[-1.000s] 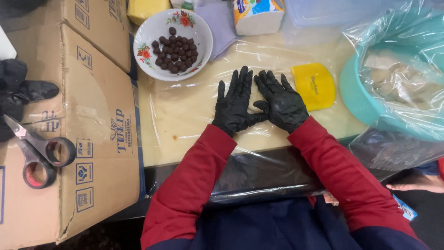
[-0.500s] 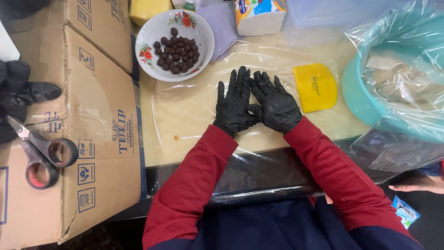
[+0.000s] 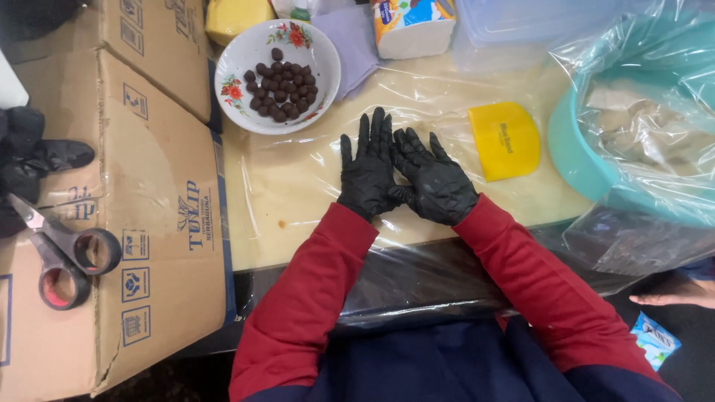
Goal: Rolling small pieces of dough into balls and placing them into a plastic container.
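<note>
Fingers (image 3: 372,138) straight, holding nothing; left hand (image 3: 368,179) and right hand (image 3: 436,182) pressed together above plastic-covered table (image 3: 290,186).

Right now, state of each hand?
Left hand: open, fingers straight, holding nothing visible, palm against the right hand.
Right hand: open, fingers spread, nothing visible in it, pressed to the left hand above the plastic-covered table.

table (image 3: 298,223): cream top under clear plastic sheet (image 3: 417,97) | on it: floral bowl (image 3: 238,56), yellow scraper (image 3: 505,140), teal basin (image 3: 577,152), cardboard boxes (image 3: 156,193)
</note>
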